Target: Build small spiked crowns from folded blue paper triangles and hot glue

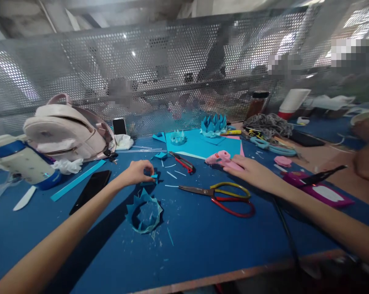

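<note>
My left hand [138,172] pinches a small folded piece of blue paper [154,177] just above the blue tabletop. My right hand [244,165] is wrapped round the handle of a pink glue gun [223,158], whose nozzle points left. Below my left hand lies a ring of pointed blue paper [144,212], like a small crown. Scissors [216,194] with one yellow and one red handle rest in front of my right hand, blades to the left. A red box cutter [183,162] sits between my hands.
Blue paper sheets [189,143] carry a larger pointed paper crown [214,124] and a smaller one [178,137]. At left are a black phone [91,191], a blue strip [77,179], a backpack [65,130] and a tumbler [34,165]. Grey yarn [268,124] lies at right.
</note>
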Motion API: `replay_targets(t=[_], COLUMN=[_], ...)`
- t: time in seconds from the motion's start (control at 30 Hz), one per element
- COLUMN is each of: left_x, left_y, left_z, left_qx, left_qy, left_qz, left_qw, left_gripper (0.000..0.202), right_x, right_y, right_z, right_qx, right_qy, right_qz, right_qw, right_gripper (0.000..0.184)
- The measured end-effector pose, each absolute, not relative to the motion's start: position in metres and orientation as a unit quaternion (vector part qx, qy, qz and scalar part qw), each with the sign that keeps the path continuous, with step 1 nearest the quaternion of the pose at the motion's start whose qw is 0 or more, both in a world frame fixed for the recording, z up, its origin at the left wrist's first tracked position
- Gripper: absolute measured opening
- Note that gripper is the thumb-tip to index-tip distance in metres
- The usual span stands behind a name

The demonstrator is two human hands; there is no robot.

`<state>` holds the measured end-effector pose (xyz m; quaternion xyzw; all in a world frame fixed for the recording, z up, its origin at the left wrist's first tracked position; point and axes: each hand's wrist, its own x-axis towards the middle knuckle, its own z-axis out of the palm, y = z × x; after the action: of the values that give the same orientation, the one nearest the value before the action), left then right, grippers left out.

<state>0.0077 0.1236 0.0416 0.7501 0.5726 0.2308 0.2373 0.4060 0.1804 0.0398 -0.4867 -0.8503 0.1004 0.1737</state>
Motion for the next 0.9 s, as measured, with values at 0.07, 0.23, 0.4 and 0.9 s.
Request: replay_targets(t=[0.07,0.23,0.4,0.9], left_x=[0.01,0.009,0.008,0.025], left_y=[0.12,0.109,0.093,0.079], left_z=[0.047,0.053,0.055,0.06], left_qx=[0.742,0.7,0.669,0.645], left_qy=[0.565,0.553,0.536,0.507], left_qz=[0.24,0.276,0.321,0.396], left_qw=[0.268,0.359,0.402,0.412], left_gripper=[0.019,0.024,0.03,0.04], right_x=[0.406,0.403,0.381,0.231], right_y=[0.176,0.166,0.149,0.122], right_z=[0.042,0.05,0.066,0.075], right_qx=[-0.473,-0.476,-0.468,-0.271], right_qy=[-0.853,-0.829,-0.746,-0.619], right_qz=[0.097,0.122,0.326,0.587], right_qw=[0.195,0.266,0.342,0.446], right_gripper=[0.044,0.042,0.054,0.036])
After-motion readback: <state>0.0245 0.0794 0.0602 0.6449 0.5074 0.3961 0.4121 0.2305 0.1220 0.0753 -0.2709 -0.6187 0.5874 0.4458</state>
